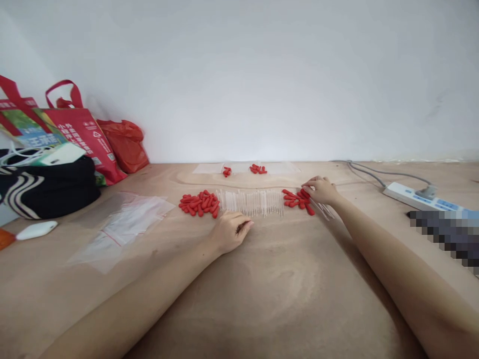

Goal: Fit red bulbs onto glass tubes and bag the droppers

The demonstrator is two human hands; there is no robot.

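My right hand [321,190] is at the right-hand group of red rubber bulbs [295,198]. Its fingertips are pinched at a red-bulbed dropper, partly hidden by the hand. Thin glass tubes [325,211] stick out from beneath that hand toward the lower right. Closer to me, my left hand [231,232] rests on the table with curled fingers and the thumb near the forefinger; whatever they hold, if anything, cannot be made out. Just beyond it lies a row of slim clear glass tubes [252,203]. A heap of loose red rubber bulbs [199,203] adjoins the row's left end.
Flat clear plastic bags [127,224] lie to the left on the wooden table [269,299]. By the wall are more red bulbs [257,169] on clear bags. Shopping bags [84,134] and a black striped bag [56,187] stand left; a power strip [422,197] with cable lies right.
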